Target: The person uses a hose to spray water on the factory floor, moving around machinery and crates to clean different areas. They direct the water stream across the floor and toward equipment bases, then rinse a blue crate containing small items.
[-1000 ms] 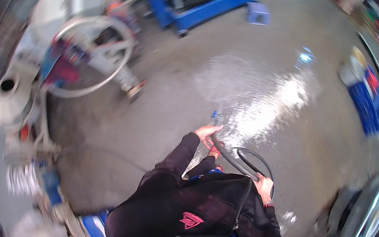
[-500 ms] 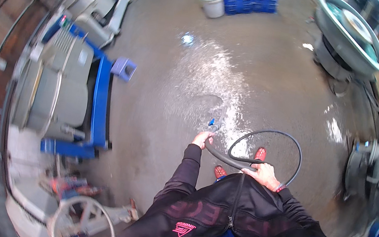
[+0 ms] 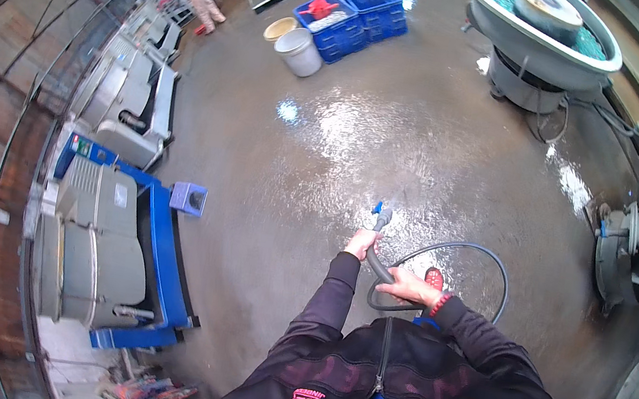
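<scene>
Though looped, hose (image 3: pixel 380 270) in both hands (image 3: pixel 362 243) (image 3: pixel 410 287)

Grey hose (image 3: pixel 379 267) — in both hands (image 3: pixel 409 287)

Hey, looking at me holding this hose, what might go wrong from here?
Slipping: the floor ahead shines wet, so footing may be poor.
Tripping: the hose loops out past the red shoe in view, and might snag a foot.
Jostling: the left hand grips just behind the blue lever at the hose's end; a slip of that hand could knock it.
</scene>
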